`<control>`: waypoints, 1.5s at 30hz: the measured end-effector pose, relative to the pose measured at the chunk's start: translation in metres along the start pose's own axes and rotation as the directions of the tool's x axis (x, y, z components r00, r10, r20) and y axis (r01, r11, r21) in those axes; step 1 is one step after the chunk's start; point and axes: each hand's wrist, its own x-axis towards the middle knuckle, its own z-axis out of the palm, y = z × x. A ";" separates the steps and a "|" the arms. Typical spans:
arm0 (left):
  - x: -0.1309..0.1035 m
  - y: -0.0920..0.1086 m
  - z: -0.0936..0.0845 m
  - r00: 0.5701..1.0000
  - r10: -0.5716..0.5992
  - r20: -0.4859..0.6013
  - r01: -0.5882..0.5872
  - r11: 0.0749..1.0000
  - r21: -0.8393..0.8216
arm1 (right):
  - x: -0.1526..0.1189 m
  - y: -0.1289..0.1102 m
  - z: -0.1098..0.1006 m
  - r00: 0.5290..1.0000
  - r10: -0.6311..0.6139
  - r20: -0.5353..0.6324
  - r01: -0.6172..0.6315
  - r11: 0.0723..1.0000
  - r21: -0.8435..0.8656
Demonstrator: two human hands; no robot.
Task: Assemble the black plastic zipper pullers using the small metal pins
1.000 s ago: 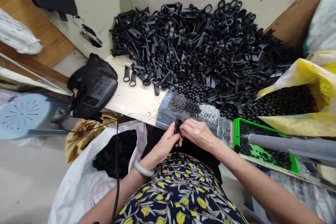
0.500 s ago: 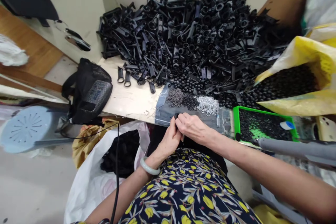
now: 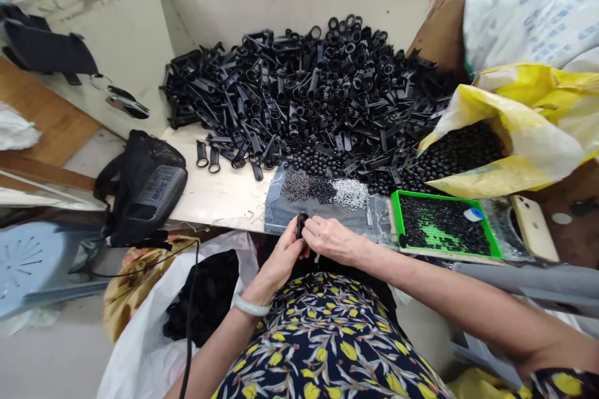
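Between my two hands, at the table's front edge, is a small black part (image 3: 301,222). My left hand (image 3: 286,252) grips it with thumb and fingers, a pale bangle on that wrist. The pinched fingers of my right hand (image 3: 327,238) press against the same part from the right. Just beyond lie small heaps of brown-grey pieces (image 3: 296,186), black pieces (image 3: 322,189) and silver pins (image 3: 350,193) on a dark cloth (image 3: 281,212). Behind them rises a large pile of black plastic parts (image 3: 299,93).
A green tray (image 3: 397,224) of small black pieces is at the right, beside a phone (image 3: 534,227) and a yellow-white sack (image 3: 528,131) of black beads. At the left are a black bag (image 3: 150,190), an open white sack (image 3: 135,336) and a blue stool (image 3: 32,262).
The camera view has tilted up and shifted, showing more of the back wall. Both hands stay together, and more of the black part shows between them.
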 end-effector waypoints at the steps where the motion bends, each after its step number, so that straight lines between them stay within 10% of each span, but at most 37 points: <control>1: 0.000 -0.001 -0.001 1.000 0.001 -0.002 -0.001 1.000 0.009 | 0.001 0.000 0.000 1.000 0.001 -0.001 -0.001 1.000 0.007; 9: -0.001 0.000 -0.001 0.999 -0.019 -0.049 0.021 0.999 0.038 | -0.011 -0.015 0.010 0.995 0.000 -0.098 -0.003 1.000 -0.031; 13: 0.001 0.008 0.005 0.998 -0.047 -0.031 0.045 0.997 -0.060 | -0.014 0.021 0.004 0.968 0.123 -0.219 -0.084 0.980 0.179; 18: 0.007 0.022 0.001 0.987 0.084 -0.140 -0.082 0.996 0.020 | 0.012 0.104 -0.009 0.607 0.623 -0.494 -0.563 0.775 0.286; 23: 0.001 0.033 -0.011 0.911 0.325 -0.255 -0.214 0.899 0.382 | 0.050 0.143 -0.002 0.605 0.674 -0.424 -0.683 0.713 0.158; 29: 0.001 0.027 0.004 0.940 0.328 -0.092 -0.191 0.732 0.654 | 0.072 0.157 0.006 0.644 0.638 -0.422 -0.643 0.750 0.153; 35: 0.046 0.045 0.000 0.927 0.365 -0.089 -0.167 0.614 0.772 | 0.062 0.155 -0.003 0.523 0.666 -0.533 -0.551 0.740 0.385; 40: 0.070 0.064 -0.005 0.953 0.287 -0.096 -0.179 0.790 0.587 | 0.029 0.115 -0.013 0.369 0.736 -0.568 -0.215 0.662 0.718; 45: 0.058 0.067 0.018 0.993 0.084 -0.078 -0.078 0.994 0.076 | -0.013 0.060 -0.006 0.431 0.716 -0.549 -0.012 0.613 0.790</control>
